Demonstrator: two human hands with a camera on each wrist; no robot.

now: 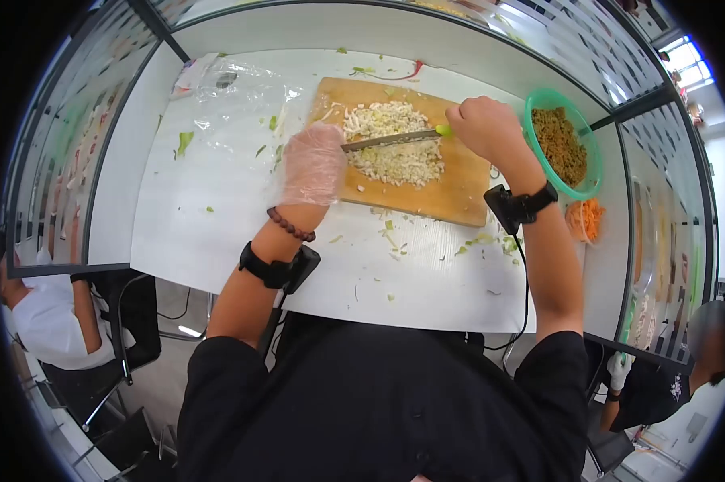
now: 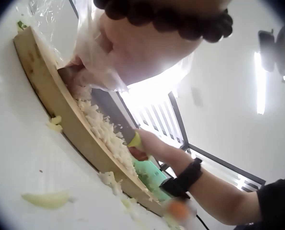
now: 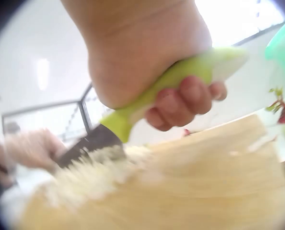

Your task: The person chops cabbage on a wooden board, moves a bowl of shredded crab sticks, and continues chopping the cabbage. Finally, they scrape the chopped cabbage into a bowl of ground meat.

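My right hand (image 1: 487, 132) grips the green handle (image 3: 157, 91) of a kitchen knife (image 1: 390, 140). Its wide blade (image 3: 94, 143) lies across a heap of finely chopped whitish vegetable (image 1: 402, 165), some of it clinging to the metal. A clear plastic glove covers my left hand (image 1: 314, 161), which pinches the blade near its tip; the glove and the hand's back partly hide those fingers in the left wrist view. Under the heap is a wooden cutting board (image 1: 463, 205), tilted slightly in the head view.
A green bowl (image 1: 531, 128) of brown minced filling stands right of the board, with shredded orange vegetable (image 1: 585, 219) below it. Crumpled clear plastic (image 1: 242, 100) lies at left. Green scraps (image 1: 185, 143) dot the white table (image 1: 218, 257). Low partitions (image 1: 378, 40) enclose it; people sit on both sides.
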